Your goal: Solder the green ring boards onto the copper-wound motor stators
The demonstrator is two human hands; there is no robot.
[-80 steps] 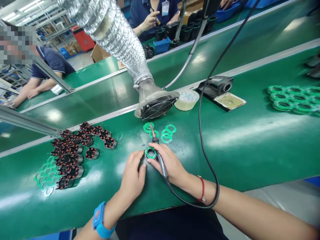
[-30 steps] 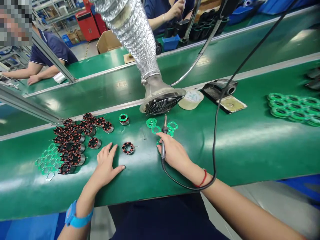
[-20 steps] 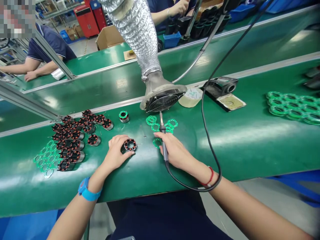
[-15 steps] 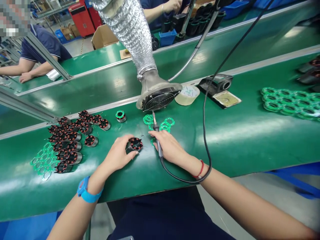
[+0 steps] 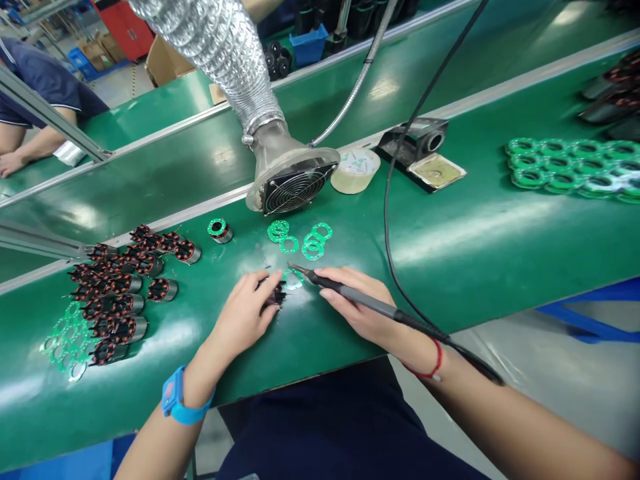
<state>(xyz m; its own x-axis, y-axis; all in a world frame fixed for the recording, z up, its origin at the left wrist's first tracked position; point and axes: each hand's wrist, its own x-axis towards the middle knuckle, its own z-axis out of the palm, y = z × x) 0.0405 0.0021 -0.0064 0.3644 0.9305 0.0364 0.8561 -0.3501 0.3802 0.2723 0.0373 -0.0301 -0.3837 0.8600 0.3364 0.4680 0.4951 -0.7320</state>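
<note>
My left hand [image 5: 249, 308] is closed around a motor stator [image 5: 277, 293] with black insulation, tipped on its side and mostly hidden by my fingers. In my right hand [image 5: 356, 301] is a soldering iron [image 5: 367, 300], its tip pointing left toward the stator, apart from it. Beneath the tip lies a green ring-shaped circuit board [image 5: 294, 279]. More ring boards [image 5: 313, 245] lie just beyond my hands. A stator topped with a green ring [image 5: 220, 230] stands farther back. At the left is a cluster of copper-wound stators [image 5: 117, 283].
A fume extractor hood [image 5: 299, 187] hangs over the bench. Behind are a tape roll [image 5: 355, 170] and an iron stand with sponge [image 5: 437, 170]. Rows of ring boards [image 5: 565, 167] lie right; the iron's cable [image 5: 387, 227] crosses the bench. A co-worker [image 5: 40, 100] sits at far left.
The soldering iron has swung from pointing away from me to pointing left, its tip now near the stator. My left hand has tipped the stator over. The camera view has shifted.
</note>
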